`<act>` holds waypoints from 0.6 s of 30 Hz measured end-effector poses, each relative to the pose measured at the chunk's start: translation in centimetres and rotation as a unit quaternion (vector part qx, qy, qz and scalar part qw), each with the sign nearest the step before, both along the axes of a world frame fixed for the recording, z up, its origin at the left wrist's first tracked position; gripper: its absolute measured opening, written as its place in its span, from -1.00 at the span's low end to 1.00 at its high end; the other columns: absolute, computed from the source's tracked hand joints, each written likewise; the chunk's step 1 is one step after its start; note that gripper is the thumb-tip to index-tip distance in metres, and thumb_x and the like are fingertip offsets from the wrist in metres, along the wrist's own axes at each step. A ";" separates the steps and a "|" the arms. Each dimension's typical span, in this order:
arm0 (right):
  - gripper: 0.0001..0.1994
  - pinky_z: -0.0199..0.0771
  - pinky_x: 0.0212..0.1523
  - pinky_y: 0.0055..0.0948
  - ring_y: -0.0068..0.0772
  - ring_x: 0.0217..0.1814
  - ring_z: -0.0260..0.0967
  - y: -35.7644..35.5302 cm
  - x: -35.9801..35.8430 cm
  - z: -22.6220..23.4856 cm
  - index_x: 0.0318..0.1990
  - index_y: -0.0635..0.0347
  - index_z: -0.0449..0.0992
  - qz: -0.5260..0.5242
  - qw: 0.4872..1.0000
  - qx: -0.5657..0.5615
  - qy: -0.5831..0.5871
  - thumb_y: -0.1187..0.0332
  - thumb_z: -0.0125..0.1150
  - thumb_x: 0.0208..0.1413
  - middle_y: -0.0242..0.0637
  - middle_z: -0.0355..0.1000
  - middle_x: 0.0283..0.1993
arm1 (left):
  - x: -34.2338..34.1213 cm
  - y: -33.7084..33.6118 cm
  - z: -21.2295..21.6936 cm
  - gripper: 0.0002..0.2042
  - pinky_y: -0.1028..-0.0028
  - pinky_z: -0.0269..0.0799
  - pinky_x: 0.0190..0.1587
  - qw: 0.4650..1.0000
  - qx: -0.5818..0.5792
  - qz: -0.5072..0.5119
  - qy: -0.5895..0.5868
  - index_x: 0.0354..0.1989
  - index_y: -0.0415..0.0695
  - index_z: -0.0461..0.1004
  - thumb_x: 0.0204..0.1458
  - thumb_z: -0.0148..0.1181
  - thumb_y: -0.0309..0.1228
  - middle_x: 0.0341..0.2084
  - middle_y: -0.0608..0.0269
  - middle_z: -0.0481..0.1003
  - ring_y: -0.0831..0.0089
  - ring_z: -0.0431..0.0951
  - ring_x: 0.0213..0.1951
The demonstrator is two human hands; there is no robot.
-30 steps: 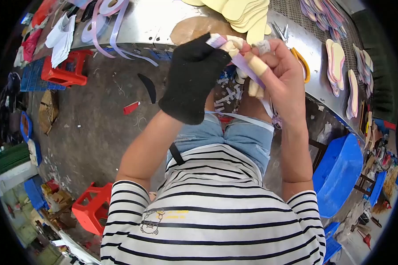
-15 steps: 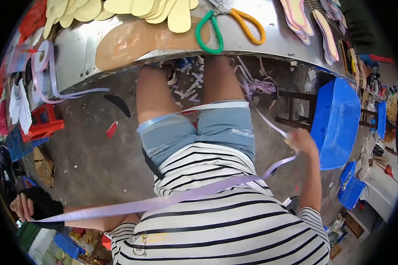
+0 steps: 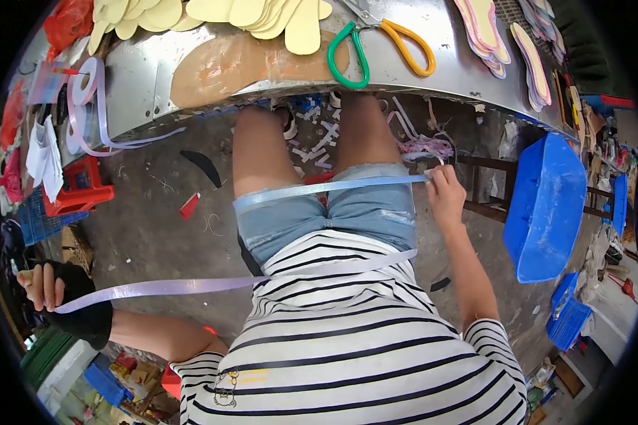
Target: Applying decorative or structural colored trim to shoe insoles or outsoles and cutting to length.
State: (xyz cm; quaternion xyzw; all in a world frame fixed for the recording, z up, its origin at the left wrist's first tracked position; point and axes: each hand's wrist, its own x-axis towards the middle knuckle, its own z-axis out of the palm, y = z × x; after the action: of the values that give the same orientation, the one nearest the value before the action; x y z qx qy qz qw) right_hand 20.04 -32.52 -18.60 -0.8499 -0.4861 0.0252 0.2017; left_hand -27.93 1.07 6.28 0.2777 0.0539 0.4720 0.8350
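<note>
A shiny lilac ribbon (image 3: 170, 286) stretches from my left hand (image 3: 42, 287) across the front of my striped shirt, its other end lying by the shirt's right side. My left hand, partly covered in black fabric, is closed with the ribbon between its fingers. Over my thighs, on the denim shorts (image 3: 269, 223), lies a pale blue ribbon (image 3: 347, 185). My right hand (image 3: 446, 191) is beside the right thigh, its fingers pinched on that ribbon's right end.
A metal table (image 3: 418, 85) ahead holds yellow insole shapes (image 3: 303, 32), scissors with green and orange handles (image 3: 365, 42) and a brown patch. A ribbon roll (image 3: 85, 81) hangs at its left. A blue tub (image 3: 546, 205) stands right, a red stool (image 3: 81, 188) left. Scraps (image 3: 326, 134) litter the floor.
My right hand has let go of the lilac ribbon and moved forward and left to the pale blue ribbon's end. My left hand has moved slightly forward, still holding the lilac ribbon.
</note>
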 end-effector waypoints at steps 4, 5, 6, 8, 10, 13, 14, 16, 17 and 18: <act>-0.80 0.44 -0.35 -0.16 -0.06 -0.27 0.42 -5.5 0.3 -1.8 -0.28 0.10 0.44 0.008 0.986 -0.160 -0.033 0.52 0.12 -0.14 -0.22 0.34 -0.17 | 2.0 0.3 -0.4 -0.78 0.57 0.24 -0.51 0.999 -0.032 0.008 -0.037 -0.15 -0.31 0.31 0.17 -0.20 -0.45 -0.63 0.32 0.30 0.50 0.33 -0.56; -0.80 0.43 -0.33 -0.15 -0.03 -0.23 0.41 -7.1 1.0 -1.5 -0.28 0.14 0.44 -0.042 0.964 -0.262 -0.027 0.51 0.14 -0.15 -0.18 0.36 -0.18 | 2.3 0.5 -0.5 -0.76 0.56 0.25 -0.50 0.998 -0.041 -0.021 -0.038 -0.07 -0.33 0.26 0.16 -0.20 -0.45 -0.63 0.31 0.30 0.49 0.34 -0.56; -0.79 0.43 -0.30 -0.13 0.01 -0.18 0.39 -8.2 1.6 -1.6 -0.28 0.17 0.45 -0.091 0.929 -0.359 -0.022 0.51 0.16 -0.17 -0.14 0.38 -0.18 | 2.4 0.7 -0.6 -0.71 0.55 0.27 -0.49 0.997 -0.049 -0.051 -0.039 0.00 -0.35 0.20 0.16 -0.20 -0.45 -0.62 0.30 0.30 0.49 0.34 -0.55; -0.77 0.43 -0.29 -0.16 0.05 -0.26 0.40 -5.6 3.3 3.3 -0.27 0.19 0.49 -0.093 0.941 -0.325 0.017 0.49 0.19 -0.20 -0.13 0.44 -0.29 | 2.8 0.9 -1.4 -0.75 0.50 0.27 -0.53 0.995 -0.047 -0.079 -0.035 -0.05 -0.32 0.18 0.15 -0.23 -0.46 -0.62 0.25 0.33 0.43 0.34 -0.59; -0.81 0.35 -0.47 -0.47 -0.48 -0.53 0.36 0.6 3.6 8.8 -0.26 0.31 0.49 -0.099 0.987 -0.007 0.124 0.50 0.23 -0.09 -0.27 0.42 -0.54 | 6.7 -0.2 -3.3 -0.87 0.46 0.27 -0.53 0.986 -0.043 -0.152 -0.046 -0.20 -0.15 0.18 0.19 -0.25 -0.38 -0.62 0.29 0.32 0.42 0.32 -0.56; -0.84 0.26 -0.47 -0.66 -0.74 -0.47 0.23 10.6 1.3 14.5 -0.21 0.33 0.48 -0.055 0.964 0.191 0.177 0.54 0.15 0.03 -0.42 0.38 -0.50 | 13.0 -1.4 -10.2 -0.87 0.40 0.35 -0.50 0.933 -0.050 -0.305 0.185 -0.40 -0.07 0.31 0.05 0.02 -0.30 -0.56 0.36 0.30 0.44 0.34 -0.50; -0.77 0.35 -0.37 -0.52 -0.53 -0.40 0.33 13.2 1.0 15.0 -0.19 0.36 0.45 -0.044 0.971 0.190 0.139 0.48 0.21 -0.04 -0.28 0.41 -0.40 | 18.1 -5.0 -7.7 -0.88 0.42 0.42 -0.42 0.923 0.067 -0.075 0.371 -0.34 -0.11 0.36 -0.01 0.11 -0.37 -0.54 0.33 0.36 0.45 0.41 -0.47; -0.63 0.37 -0.20 -0.29 -0.15 -0.23 0.35 18.3 0.7 15.0 -0.17 0.38 0.40 0.068 0.983 0.146 -0.083 0.38 0.27 -0.15 -0.07 0.37 -0.29 | 21.1 -6.0 -9.3 -0.90 0.49 0.44 -0.38 0.902 0.079 -0.045 0.422 -0.30 -0.21 0.43 -0.02 0.12 -0.53 -0.52 0.26 0.46 0.47 0.49 -0.46; -0.63 0.37 -0.20 -0.29 -0.15 -0.23 0.35 19.4 0.7 14.6 -0.17 0.38 0.40 0.080 0.980 0.160 -0.083 0.38 0.27 -0.15 -0.07 0.37 -0.29 | 21.5 -5.8 -10.1 -0.90 0.49 0.45 -0.37 0.907 0.066 -0.056 0.413 -0.29 -0.22 0.44 0.00 0.09 -0.58 -0.51 0.26 0.46 0.49 0.49 -0.45; -0.58 0.33 -0.14 -0.21 -0.03 -0.17 0.29 20.2 1.3 13.8 -0.16 0.38 0.38 0.058 0.989 0.101 -0.086 0.34 0.28 -0.20 -0.01 0.33 -0.26 | 21.9 -5.8 -10.5 -0.89 0.52 0.44 -0.37 0.910 0.098 -0.032 0.402 -0.28 -0.23 0.45 0.01 0.12 -0.58 -0.49 0.25 0.48 0.52 0.50 -0.43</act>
State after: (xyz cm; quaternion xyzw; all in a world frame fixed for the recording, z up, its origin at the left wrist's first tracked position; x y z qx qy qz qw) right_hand 21.36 -12.28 -4.78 -0.7944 -0.5506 -0.0859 0.2418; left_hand -6.01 -4.69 -4.24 0.5262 0.3297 0.2960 0.7258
